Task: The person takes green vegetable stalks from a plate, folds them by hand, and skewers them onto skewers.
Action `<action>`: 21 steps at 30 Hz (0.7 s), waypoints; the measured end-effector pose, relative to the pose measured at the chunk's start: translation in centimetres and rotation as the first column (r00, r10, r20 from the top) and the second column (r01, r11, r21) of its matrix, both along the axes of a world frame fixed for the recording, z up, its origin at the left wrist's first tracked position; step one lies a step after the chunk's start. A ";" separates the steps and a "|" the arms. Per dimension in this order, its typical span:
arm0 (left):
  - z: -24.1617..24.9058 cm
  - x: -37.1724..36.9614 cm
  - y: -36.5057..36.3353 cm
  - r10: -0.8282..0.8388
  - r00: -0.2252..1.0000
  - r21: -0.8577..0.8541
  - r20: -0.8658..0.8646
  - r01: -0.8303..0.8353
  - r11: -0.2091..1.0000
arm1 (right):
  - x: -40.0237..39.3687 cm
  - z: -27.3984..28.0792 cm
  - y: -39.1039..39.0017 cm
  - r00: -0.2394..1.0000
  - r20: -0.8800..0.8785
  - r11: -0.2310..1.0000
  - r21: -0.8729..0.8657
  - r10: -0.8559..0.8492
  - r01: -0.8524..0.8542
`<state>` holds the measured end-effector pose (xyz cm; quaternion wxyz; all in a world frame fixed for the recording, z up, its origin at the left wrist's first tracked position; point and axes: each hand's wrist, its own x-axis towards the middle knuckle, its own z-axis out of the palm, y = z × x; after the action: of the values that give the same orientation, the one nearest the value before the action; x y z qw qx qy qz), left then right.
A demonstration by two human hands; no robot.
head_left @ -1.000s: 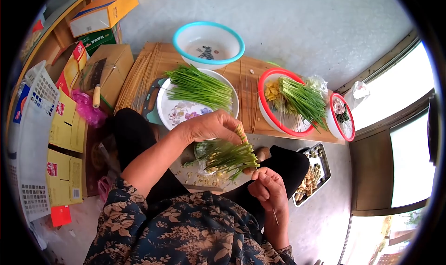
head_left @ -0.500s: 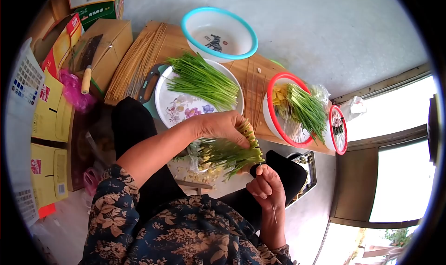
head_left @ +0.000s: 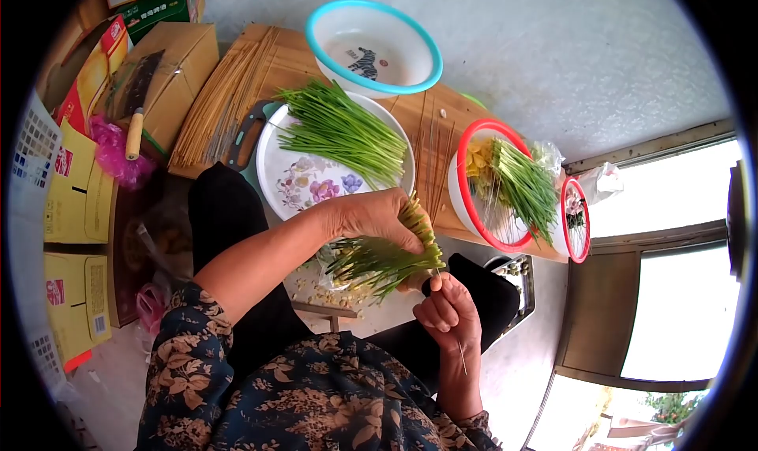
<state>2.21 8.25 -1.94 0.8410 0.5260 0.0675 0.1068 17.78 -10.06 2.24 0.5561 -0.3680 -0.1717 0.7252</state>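
My left hand (head_left: 388, 218) is wrapped round a bunch of garlic chives (head_left: 367, 263), cut ends toward the right and leafy ends hanging down to the left. Close by, my right hand (head_left: 448, 313) pinches a thin skewer (head_left: 463, 359), its upper tip at the lower cut ends of the bunch. I cannot make out how far the tip is in. Something dark covers a fingertip beside the skewer. Just beyond my hands, more chives (head_left: 339, 127) lie on a white flowered tray (head_left: 276, 163).
Loose skewers (head_left: 229, 95) lie on the wooden table (head_left: 304, 56). A blue-rimmed basin (head_left: 437, 60) stands behind the tray. On the right are a red-rimmed basin (head_left: 459, 190) with skewered chives and a smaller red-rimmed bowl (head_left: 565, 218). A knife (head_left: 136, 127) rests by a cardboard box (head_left: 185, 64).
The view has shifted slightly. My right hand has risen a little with the skewer, nearer the chives. My left hand keeps the same hold on the bunch.
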 end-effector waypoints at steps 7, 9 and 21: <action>0.1 0.5 -0.3 0.014 1.000 0.002 0.023 -0.014 1.000 | 0.4 -0.4 0.2 0.999 -0.034 1.000 0.002 -0.013 0.013; 0.1 0.6 -0.4 0.009 1.000 0.008 0.028 -0.009 1.000 | 0.5 -0.6 0.3 0.999 -0.033 1.000 0.005 -0.009 0.010; -0.3 0.6 -0.4 0.021 0.999 -0.019 0.047 -0.020 1.000 | 0.4 -0.9 0.3 0.999 -0.037 1.000 0.017 0.008 -0.008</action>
<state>2.79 7.80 -2.27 0.8462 0.5147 0.0540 0.1272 18.14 -9.75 1.34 0.5593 -0.3492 -0.1688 0.7326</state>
